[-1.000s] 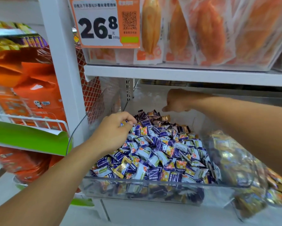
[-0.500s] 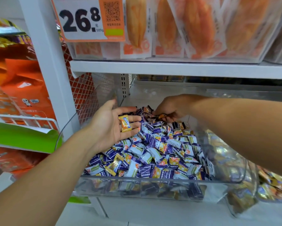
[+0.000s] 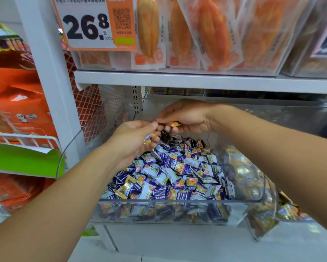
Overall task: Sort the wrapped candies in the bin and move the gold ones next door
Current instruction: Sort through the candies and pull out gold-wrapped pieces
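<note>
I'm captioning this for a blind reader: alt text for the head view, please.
Two hands meet above a clear bin heaped with purple wrapped candies: the left hand holds gold candies, the right hand pinches another gold candy.

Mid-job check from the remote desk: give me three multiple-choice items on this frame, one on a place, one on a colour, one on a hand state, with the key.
1. Where are both hands?
A. Over the back of the clear bin
B. On the upper shelf
C. Below the bin

2. Which colour leads in the bin's candy pile?
A. Green
B. Purple-blue
C. Red

3. What is the right hand doing?
A. Lying flat and empty
B. Gripping the price tag
C. Pinching a gold candy

Key:
1 A: the left hand and right hand meet above the rear of the clear bin.
2 B: the candy pile is mostly purple-blue wrappers.
3 C: a gold candy shows between its curled fingers.
</note>
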`<action>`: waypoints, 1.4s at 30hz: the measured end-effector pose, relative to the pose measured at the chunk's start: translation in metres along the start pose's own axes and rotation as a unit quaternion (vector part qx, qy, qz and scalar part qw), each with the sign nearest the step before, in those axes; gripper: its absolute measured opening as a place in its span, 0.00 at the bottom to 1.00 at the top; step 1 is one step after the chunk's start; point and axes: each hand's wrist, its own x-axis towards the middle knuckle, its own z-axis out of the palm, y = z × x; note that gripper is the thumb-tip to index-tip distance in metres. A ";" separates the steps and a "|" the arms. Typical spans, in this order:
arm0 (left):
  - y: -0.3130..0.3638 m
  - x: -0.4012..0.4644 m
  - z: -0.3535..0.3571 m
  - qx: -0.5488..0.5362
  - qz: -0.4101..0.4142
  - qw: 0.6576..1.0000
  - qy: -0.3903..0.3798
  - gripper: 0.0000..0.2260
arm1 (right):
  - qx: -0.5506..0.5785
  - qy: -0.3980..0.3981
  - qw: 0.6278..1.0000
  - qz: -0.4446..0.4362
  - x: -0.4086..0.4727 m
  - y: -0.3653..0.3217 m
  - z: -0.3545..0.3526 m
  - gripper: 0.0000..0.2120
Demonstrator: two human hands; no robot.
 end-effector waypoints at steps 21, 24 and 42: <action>0.007 -0.011 -0.042 0.502 0.145 0.851 -0.045 0.11 | -0.170 -0.025 0.974 0.149 0.010 0.015 -0.045 0.13; 0.013 -0.014 -0.055 0.501 -0.018 0.857 -0.121 0.14 | -0.038 -0.099 0.987 0.124 0.000 0.009 -0.036 0.15; 0.005 -0.027 -0.066 0.596 0.054 0.792 -0.122 0.14 | -0.148 -0.167 0.969 0.106 0.003 0.006 0.023 0.18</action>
